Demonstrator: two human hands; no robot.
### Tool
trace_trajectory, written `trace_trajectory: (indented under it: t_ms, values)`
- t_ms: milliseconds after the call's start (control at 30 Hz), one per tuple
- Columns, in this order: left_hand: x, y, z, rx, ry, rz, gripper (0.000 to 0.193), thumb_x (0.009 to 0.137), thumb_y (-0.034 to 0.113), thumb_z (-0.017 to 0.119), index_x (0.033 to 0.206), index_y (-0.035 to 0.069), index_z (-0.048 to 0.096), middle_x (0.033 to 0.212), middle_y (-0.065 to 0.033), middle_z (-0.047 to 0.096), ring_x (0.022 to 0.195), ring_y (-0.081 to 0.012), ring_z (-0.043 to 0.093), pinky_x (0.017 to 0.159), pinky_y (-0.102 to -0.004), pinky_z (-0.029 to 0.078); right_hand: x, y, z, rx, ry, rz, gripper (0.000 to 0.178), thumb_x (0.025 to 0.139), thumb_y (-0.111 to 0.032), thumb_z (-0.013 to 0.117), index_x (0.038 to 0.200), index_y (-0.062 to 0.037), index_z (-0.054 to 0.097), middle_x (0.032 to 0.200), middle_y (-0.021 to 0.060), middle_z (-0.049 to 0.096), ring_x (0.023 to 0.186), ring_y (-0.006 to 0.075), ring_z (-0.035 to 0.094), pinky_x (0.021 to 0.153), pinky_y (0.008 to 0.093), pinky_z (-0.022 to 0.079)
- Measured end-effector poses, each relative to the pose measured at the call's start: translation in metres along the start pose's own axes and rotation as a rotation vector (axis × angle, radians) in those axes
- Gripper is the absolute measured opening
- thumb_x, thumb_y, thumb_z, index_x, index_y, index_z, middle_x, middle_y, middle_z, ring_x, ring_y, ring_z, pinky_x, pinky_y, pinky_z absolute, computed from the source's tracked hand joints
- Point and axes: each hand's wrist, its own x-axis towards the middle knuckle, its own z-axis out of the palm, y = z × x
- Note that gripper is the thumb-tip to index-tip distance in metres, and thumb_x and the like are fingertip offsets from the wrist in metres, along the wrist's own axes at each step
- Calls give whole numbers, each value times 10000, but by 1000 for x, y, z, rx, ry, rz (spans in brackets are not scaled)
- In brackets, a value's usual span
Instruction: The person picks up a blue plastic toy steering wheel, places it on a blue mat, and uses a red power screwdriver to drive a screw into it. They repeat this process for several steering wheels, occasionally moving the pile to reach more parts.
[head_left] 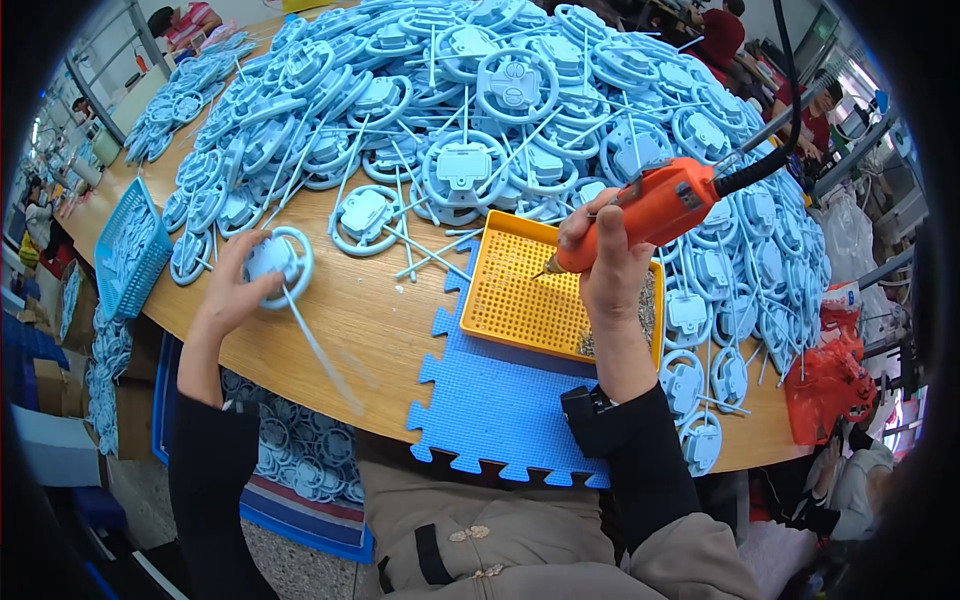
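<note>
My left hand is closed around a light blue plastic ring-shaped part, which has a flat hub in its middle. A thin rod trails from it toward me, smeared by motion, and the part is held over the wooden table's front left. My right hand grips an orange electric screwdriver, its black cable running up to the right. The driver's tip points down and left over a yellow perforated tray. Small metal screws lie at the tray's right end, partly hidden behind my right wrist.
A large heap of similar light blue parts covers the table's back and right. Beneath the tray lies a blue foam mat. At left stands a blue basket; below the table, a crate holds more parts. Other people sit in the background.
</note>
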Motion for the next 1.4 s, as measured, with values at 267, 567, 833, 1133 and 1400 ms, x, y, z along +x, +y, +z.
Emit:
trace_trajectory:
  t_ms: [267,567,833,1133,1400]
  values:
    - [-68,176,45,5,-411,531,696,646,200,818,1272,73,541,1256,-174,515,1172,-365,494,988,-432,412,-3,-4,0,-20,-1,3,333,868,-347,722,926,-84,525,690,49,574,603,146,573,581,297,491]
    - [-97,189,112,-104,-240,470,672,665,245,813,1240,20,546,1203,-160,518,1140,-356,491,983,-456,371,-6,-47,18,-42,8,-61,377,881,-401,695,968,-72,532,698,53,571,598,163,564,581,307,481]
    - [-100,187,124,-169,-173,354,681,627,337,846,1196,72,582,1179,-98,520,1138,-304,464,1022,-458,289,-65,-66,47,220,-177,118,317,868,-254,717,983,-37,517,680,58,563,609,136,579,526,259,479]
    - [-100,189,123,-158,-186,337,662,614,323,856,1176,101,586,1185,-87,515,1125,-306,457,1011,-445,292,-81,-61,59,36,-211,259,440,839,-412,739,911,-40,516,679,65,579,593,137,577,523,255,488]
    - [-94,186,121,-96,-139,351,664,582,395,855,1092,66,585,1162,-99,533,1120,-307,463,964,-443,316,-81,-50,63,-109,-218,255,355,835,-317,741,896,-72,492,678,57,569,575,133,555,492,263,458]
